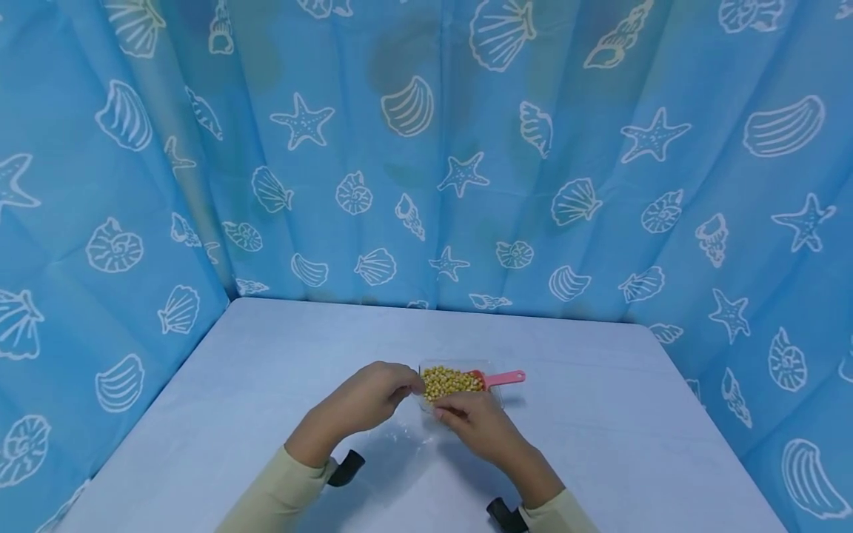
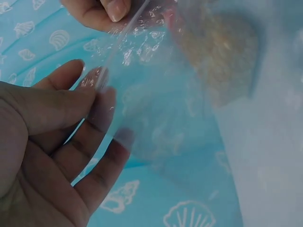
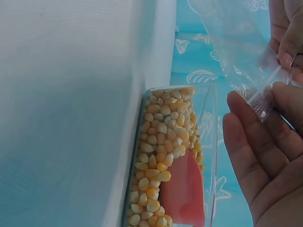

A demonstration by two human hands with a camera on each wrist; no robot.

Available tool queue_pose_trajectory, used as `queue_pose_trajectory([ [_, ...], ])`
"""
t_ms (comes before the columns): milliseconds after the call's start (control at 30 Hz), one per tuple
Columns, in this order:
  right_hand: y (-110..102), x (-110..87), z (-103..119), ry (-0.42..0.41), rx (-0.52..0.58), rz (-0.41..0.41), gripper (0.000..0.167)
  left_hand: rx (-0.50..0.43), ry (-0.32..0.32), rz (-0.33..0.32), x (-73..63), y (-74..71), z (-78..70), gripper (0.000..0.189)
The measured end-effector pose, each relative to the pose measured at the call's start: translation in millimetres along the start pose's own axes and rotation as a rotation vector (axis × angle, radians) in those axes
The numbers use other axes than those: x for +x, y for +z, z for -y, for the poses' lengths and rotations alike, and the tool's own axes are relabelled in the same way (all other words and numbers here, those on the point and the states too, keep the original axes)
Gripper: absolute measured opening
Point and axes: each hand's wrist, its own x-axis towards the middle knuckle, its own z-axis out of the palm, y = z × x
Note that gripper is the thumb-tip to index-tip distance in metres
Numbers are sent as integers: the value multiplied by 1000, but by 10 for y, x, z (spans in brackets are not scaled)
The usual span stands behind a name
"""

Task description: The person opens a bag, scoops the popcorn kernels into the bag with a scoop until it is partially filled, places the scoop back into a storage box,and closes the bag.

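Observation:
A clear plastic zip bag [image 2: 156, 118] hangs from both hands above the table. My left hand [image 1: 366, 400] pinches one end of its top strip between thumb and index finger, other fingers spread behind the film. At the other end my right hand [image 1: 485, 428] pinches the bag's corner, as the right wrist view shows. Just beyond the hands stands a clear box [image 3: 211, 113] filled with yellow corn kernels [image 1: 445, 381]. A pink scoop [image 3: 183, 189] is sunk in the kernels, its handle [image 1: 508, 378] sticking out over the box's right side.
The box stands on a white-covered table [image 1: 300, 333]. Behind and on both sides hangs a blue curtain [image 1: 400, 192] printed with white shells and starfish. Black wrist mounts [image 1: 346, 468] stick out from both sleeves.

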Motion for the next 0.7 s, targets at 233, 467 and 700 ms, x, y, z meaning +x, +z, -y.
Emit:
queue_pose_trajectory([
  [233, -24, 0, -15, 64, 67, 22, 17, 61, 10, -132, 33, 48, -34, 24],
  [467, -9, -22, -46, 90, 245, -146, 12, 106, -29, -394, 22, 88, -69, 17],
  [700, 104, -3, -21, 25, 315, -269, 5, -139, -176, -232, 90, 303, -134, 17],
])
